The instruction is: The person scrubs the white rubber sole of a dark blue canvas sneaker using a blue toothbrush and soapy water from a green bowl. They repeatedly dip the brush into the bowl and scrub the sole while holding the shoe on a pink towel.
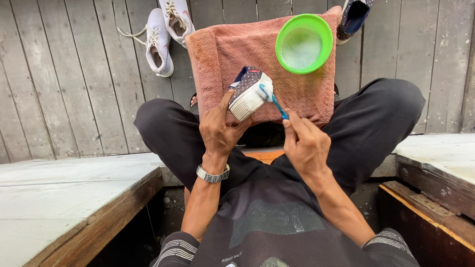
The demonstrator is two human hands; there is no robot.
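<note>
While the left hand gripped a small navy dotted canvas shoe, the right hand pinched a blue toothbrush.
Bristles touched the shoe's white toe above a pink towel; a green plastic bowl sat beyond the right hand.

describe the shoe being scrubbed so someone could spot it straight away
Start at the pink towel spread over the person's lap. Near its front edge, the left hand holds a small dark dotted shoe with a white toe. Unlike the white sneakers on the boards, a blue toothbrush touches it.
</note>
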